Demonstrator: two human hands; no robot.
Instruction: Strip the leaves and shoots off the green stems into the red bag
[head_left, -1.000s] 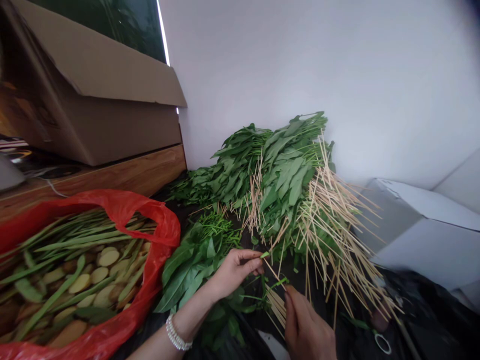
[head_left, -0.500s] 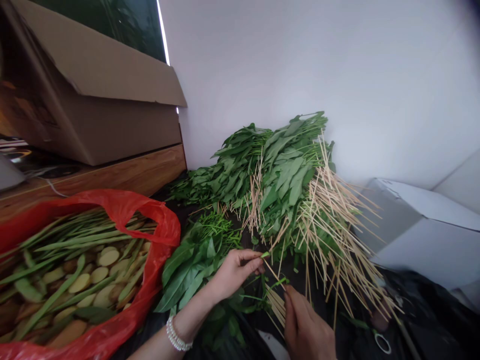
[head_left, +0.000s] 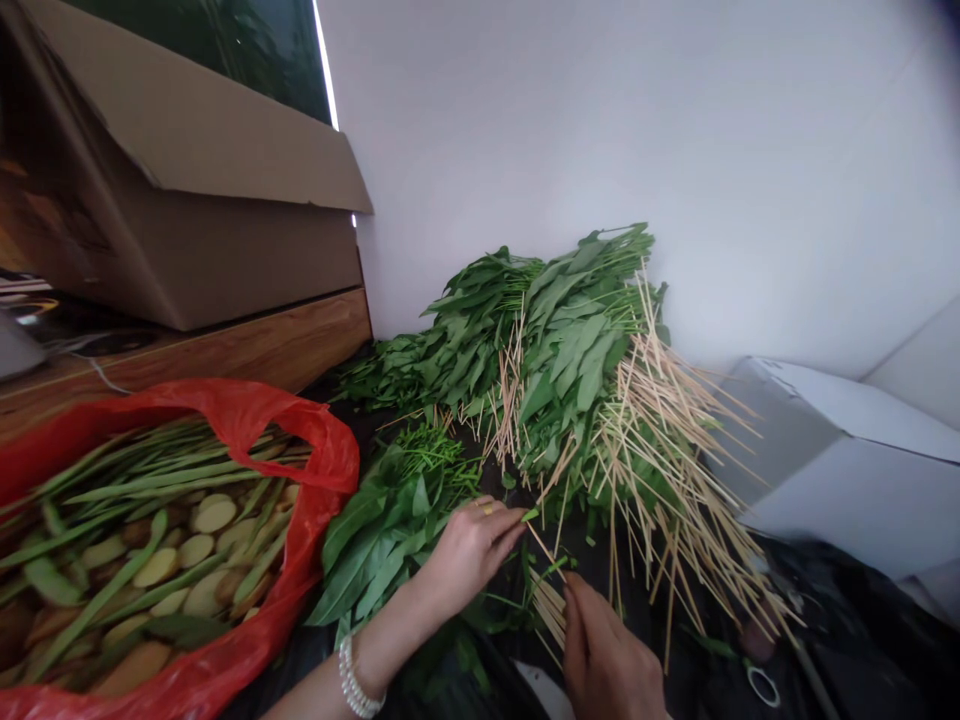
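Note:
My left hand (head_left: 469,550) pinches a small green stem piece (head_left: 529,514) at its fingertips, just right of a loose pile of green leaves (head_left: 382,540). My right hand (head_left: 607,660) sits at the bottom edge, fingers closed on a thin bamboo skewer (head_left: 546,548) that slants up toward the stem piece. Below it lies a small bundle of skewers (head_left: 551,610). Behind both hands rises a big heap of leaves threaded on skewers (head_left: 585,380), with the bare stick ends fanning toward me.
A red plastic bag (head_left: 225,640) at the left holds green stalks and pale round slices. A cardboard box (head_left: 187,200) stands on a wooden ledge behind it. A white box (head_left: 840,450) is at the right, and a tape roll (head_left: 765,685) lies on the black sheet.
My left hand has turned a little, its knuckles and ring now showing, and it has drifted slightly down. My right hand has slid slightly lower in the view.

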